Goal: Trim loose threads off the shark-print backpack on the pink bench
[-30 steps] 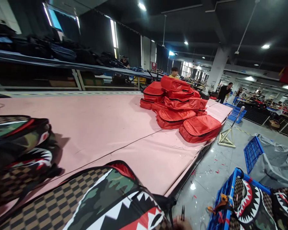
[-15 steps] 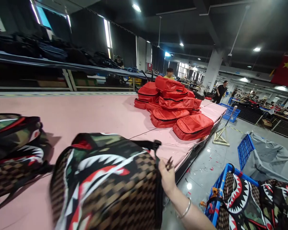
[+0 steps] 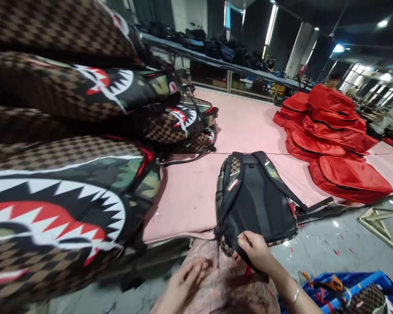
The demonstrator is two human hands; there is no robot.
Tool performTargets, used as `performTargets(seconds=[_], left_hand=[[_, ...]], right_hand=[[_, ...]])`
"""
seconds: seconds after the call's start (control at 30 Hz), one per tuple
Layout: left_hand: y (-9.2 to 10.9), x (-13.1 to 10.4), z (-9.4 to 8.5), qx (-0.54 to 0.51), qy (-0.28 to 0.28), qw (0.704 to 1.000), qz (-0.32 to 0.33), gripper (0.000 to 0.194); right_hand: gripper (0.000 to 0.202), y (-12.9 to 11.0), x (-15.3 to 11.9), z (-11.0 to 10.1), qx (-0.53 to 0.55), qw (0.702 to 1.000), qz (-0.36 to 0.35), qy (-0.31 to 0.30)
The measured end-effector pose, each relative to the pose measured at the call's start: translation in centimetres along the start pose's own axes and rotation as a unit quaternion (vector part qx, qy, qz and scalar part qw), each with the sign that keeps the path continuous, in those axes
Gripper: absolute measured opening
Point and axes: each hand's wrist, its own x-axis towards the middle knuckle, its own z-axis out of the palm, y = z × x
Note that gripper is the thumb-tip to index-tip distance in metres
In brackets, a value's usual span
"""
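A backpack (image 3: 257, 205) with a black padded back and shoulder straps lies back-side up at the near edge of the pink-covered table (image 3: 183, 200). My right hand (image 3: 255, 250) is closed at its bottom edge, with fingers curled round the dark fabric. A small dark sliver shows between these fingers, too small to make out clearly. Just left of the backpack, my left hand (image 3: 191, 277) hovers in front of my patterned clothing, fingers loosely bent and apart, holding nothing. Close on the left rises a pile of checkered shark-mouth backpacks (image 3: 62, 196).
Red bags (image 3: 334, 131) are heaped on the table at the right. A blue crate (image 3: 356, 283) with more shark-mouth bags stands on the floor at lower right. Beyond it is a wooden stand foot (image 3: 380, 224). Another long table (image 3: 229, 65) with dark goods runs behind.
The backpack has been turned from its shark-mouth front to its strap side and now lies at the table edge. My view has swung left, and my left hand has come into sight.
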Motion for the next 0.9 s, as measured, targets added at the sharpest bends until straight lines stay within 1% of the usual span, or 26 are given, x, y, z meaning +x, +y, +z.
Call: performTargets(seconds=[0.03, 0.07, 0.1, 0.13, 0.2, 0.23, 0.27, 0.33, 0.4, 0.47, 0.5, 0.53, 0.6, 0.67, 0.77, 0.83, 0.9], left_hand=[[0.8, 0.0, -0.5, -0.056, 0.027, 0.998, -0.02, 0.083], [1.6, 0.2, -0.8, -0.082, 0.045, 0.995, -0.016, 0.087], [2.5, 0.5, -0.8, -0.092, 0.052, 0.994, 0.0, 0.088], [3.2, 1.0, -0.6, -0.083, 0.051, 0.995, 0.032, 0.083], [4.4, 2.2, 0.3, -0.047, 0.027, 0.994, 0.098, 0.071], [4.9, 2.9, 0.8, -0.032, 0.009, 0.992, 0.119, 0.067], [5.3, 3.6, 1.4, -0.024, -0.012, 0.991, 0.13, 0.065], [5.9, 4.6, 2.5, -0.023, -0.057, 0.989, 0.136, 0.061], [6.4, 4.7, 3.3, -0.035, -0.094, 0.984, 0.148, 0.054], [6.9, 4.1, 3.8, -0.054, -0.105, 0.977, 0.179, 0.046], [7.0, 3.7, 3.9, -0.058, -0.097, 0.974, 0.196, 0.042], [7.2, 3.1, 4.0, -0.054, -0.081, 0.972, 0.212, 0.04], [7.3, 2.2, 4.1, -0.03, -0.044, 0.97, 0.236, 0.039], [7.4, 1.6, 4.1, -0.004, -0.018, 0.968, 0.25, 0.039], [7.4, 1.2, 4.1, -0.004, -0.006, 0.968, 0.251, 0.039], [7.4, 1.1, 4.1, -0.009, -0.001, 0.969, 0.246, 0.041], [7.4, 1.2, 4.1, -0.006, 0.005, 0.97, 0.241, 0.043]], right_hand=[[0.024, 0.4, -0.6, 0.4, 0.006, 1.0, 0.007, 0.019], [0.024, 0.7, -1.1, 0.7, 0.005, 0.999, 0.008, 0.036], [0.024, 1.0, -1.5, 1.0, -0.001, 0.999, 0.003, 0.054], [0.026, 1.1, -1.9, 1.3, -0.004, 0.998, -0.005, 0.062], [0.031, 1.2, -2.5, 1.7, 0.042, 0.998, 0.0, 0.04], [0.034, 1.3, -2.7, 2.0, 0.068, 0.997, 0.004, 0.029], [0.036, 1.3, -2.8, 2.1, 0.081, 0.996, 0.002, 0.024], [0.035, 1.5, -3.1, 2.3, 0.071, 0.997, -0.011, 0.032], [0.032, 1.6, -3.4, 2.2, 0.048, 0.998, -0.029, 0.032], [0.03, 1.6, -3.7, 1.8, 0.028, 0.999, -0.031, 0.006], [0.031, 1.6, -3.9, 1.6, 0.008, 0.999, -0.03, 0.008], [0.033, 1.4, -3.9, 1.3, -0.018, 0.999, -0.035, 0.024], [0.036, 0.8, -3.9, 0.5, -0.06, 0.993, -0.046, 0.089], [0.035, -0.2, -3.5, -0.3, -0.093, 0.983, -0.047, 0.154], [0.028, -1.8, -2.6, -1.4, -0.194, 0.959, -0.043, 0.204], [0.031, -2.9, -2.1, -1.9, -0.256, 0.938, -0.086, 0.216], [0.027, -3.7, -1.8, -2.2, -0.291, 0.921, -0.156, 0.207]])
